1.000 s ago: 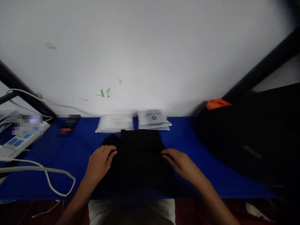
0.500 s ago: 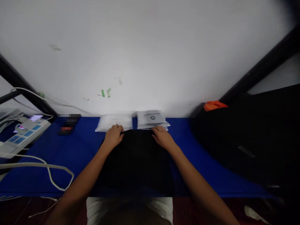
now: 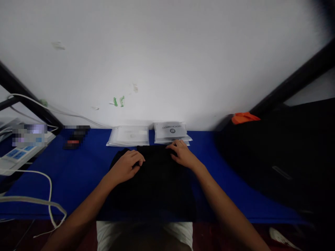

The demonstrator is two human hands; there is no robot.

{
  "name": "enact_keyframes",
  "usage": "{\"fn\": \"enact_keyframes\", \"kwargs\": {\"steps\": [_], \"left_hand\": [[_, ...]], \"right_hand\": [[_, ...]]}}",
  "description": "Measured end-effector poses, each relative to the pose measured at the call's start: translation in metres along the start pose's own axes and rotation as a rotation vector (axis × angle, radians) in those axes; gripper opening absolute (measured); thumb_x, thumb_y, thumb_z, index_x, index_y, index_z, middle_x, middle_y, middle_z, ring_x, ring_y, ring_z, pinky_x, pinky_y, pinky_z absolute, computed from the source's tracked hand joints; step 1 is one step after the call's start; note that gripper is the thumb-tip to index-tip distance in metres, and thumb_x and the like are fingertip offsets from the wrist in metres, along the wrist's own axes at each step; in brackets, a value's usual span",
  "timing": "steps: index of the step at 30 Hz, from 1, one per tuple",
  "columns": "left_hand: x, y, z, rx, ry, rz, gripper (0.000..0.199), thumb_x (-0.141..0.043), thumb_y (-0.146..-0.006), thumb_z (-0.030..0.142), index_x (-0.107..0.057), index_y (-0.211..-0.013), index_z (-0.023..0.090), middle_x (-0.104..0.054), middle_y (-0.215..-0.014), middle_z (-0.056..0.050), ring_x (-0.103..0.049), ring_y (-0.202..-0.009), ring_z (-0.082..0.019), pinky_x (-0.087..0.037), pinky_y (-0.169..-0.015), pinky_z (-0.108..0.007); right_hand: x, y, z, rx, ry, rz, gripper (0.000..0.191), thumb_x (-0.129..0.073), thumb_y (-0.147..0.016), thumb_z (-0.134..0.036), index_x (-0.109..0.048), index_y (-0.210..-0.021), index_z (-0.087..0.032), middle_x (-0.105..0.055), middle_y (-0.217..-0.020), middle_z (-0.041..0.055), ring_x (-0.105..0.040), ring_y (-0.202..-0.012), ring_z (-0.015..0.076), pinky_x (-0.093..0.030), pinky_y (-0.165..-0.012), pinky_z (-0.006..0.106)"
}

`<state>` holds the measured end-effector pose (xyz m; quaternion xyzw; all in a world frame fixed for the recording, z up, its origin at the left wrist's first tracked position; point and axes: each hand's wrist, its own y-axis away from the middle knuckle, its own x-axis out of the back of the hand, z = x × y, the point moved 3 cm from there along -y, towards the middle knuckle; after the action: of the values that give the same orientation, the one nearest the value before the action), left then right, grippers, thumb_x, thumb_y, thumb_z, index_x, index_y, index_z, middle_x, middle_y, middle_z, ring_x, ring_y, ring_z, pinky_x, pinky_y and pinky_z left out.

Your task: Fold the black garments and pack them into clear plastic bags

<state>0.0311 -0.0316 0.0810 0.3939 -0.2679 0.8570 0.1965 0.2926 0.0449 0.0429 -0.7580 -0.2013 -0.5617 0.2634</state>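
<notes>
A black cloth (image 3: pixel 158 188) lies at the middle of the blue table cover (image 3: pixel 86 170), on the near side. Its far edge is quite straight, and at the far left a darker lump of it stands out. The folds are hard to make out, because black lies on black, and the near edge is lost in shadow.

The left hand (image 3: pixel 127 166) rests on the left part of the cloth, with bent fingers and a narrow gap between thumb and forefinger. The right hand (image 3: pixel 182 154) is at the far right corner, a little farther from the body; its fingers are also bent, with thumb and forefinger slightly apart. Whether either hand pinches the fabric, I cannot tell.

Just beyond the cloth, near the wall (image 3: pixel 170 62), are two stacks of flat pouches: the left pouches (image 3: pixel 131 135) are whitish, and the right pouches (image 3: pixel 170 131) carry dark lettering, upside down.

At far left is a dark object (image 3: pixel 76 137) with a red patch, blurred by pixels. Farther left, the power strip (image 3: pixel 18 155) is partly pixelated too and cut by the picture border, with a white cable (image 3: pixel 51 190) nearer.

At right, a big black item (image 3: pixel 256 160) is cut off; its shape is unclear, and an orange piece (image 3: pixel 245 118) shows at its far edge.
</notes>
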Motion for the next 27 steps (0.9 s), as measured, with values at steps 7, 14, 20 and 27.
{"fn": "enact_keyframes", "kwargs": {"steps": [7,14,20,27], "left_hand": [[-0.006,0.018,0.013,-0.018,-0.016,-0.098,0.020,-0.050,-0.078,0.001,-0.052,-0.083,0.020,-0.066,-0.099,-0.001,-0.059,-0.094,-0.018,-0.042,-0.086,-0.034],[0.006,0.038,-0.014,0.155,0.044,-0.028,0.017,-0.057,-0.090,0.034,-0.061,-0.103,0.024,-0.065,-0.101,-0.003,-0.060,-0.097,-0.019,-0.047,-0.088,-0.034],[0.018,0.053,-0.086,0.544,-0.217,0.193,0.035,-0.062,-0.079,0.040,-0.059,-0.106,0.018,-0.062,-0.107,-0.011,-0.058,-0.104,-0.031,-0.046,-0.091,-0.048],[0.031,0.058,-0.044,0.198,-0.006,0.156,0.007,-0.049,-0.074,0.014,-0.052,-0.076,0.021,-0.062,-0.100,-0.005,-0.057,-0.096,-0.021,-0.046,-0.086,-0.036]], "right_hand": [[0.019,0.015,-0.006,0.082,-0.133,0.096,0.018,-0.056,-0.074,-0.004,-0.056,-0.083,-0.020,-0.054,-0.122,0.0127,-0.047,-0.114,0.0307,-0.041,-0.096,0.048],[0.029,0.072,-0.031,0.054,-0.307,-0.011,0.022,-0.049,-0.079,-0.004,-0.050,-0.090,-0.023,-0.062,-0.114,0.0081,-0.057,-0.107,0.0255,-0.045,-0.093,0.045],[0.017,0.096,-0.040,-0.015,-0.256,0.021,0.039,-0.054,-0.086,-0.015,-0.050,-0.124,-0.024,-0.062,-0.114,0.0098,-0.058,-0.106,0.0266,-0.047,-0.094,0.048],[0.005,0.100,-0.032,-0.039,-0.192,0.130,0.018,-0.051,-0.089,-0.015,-0.059,-0.104,-0.024,-0.057,-0.121,0.0112,-0.053,-0.114,0.0283,-0.047,-0.093,0.049]]}}
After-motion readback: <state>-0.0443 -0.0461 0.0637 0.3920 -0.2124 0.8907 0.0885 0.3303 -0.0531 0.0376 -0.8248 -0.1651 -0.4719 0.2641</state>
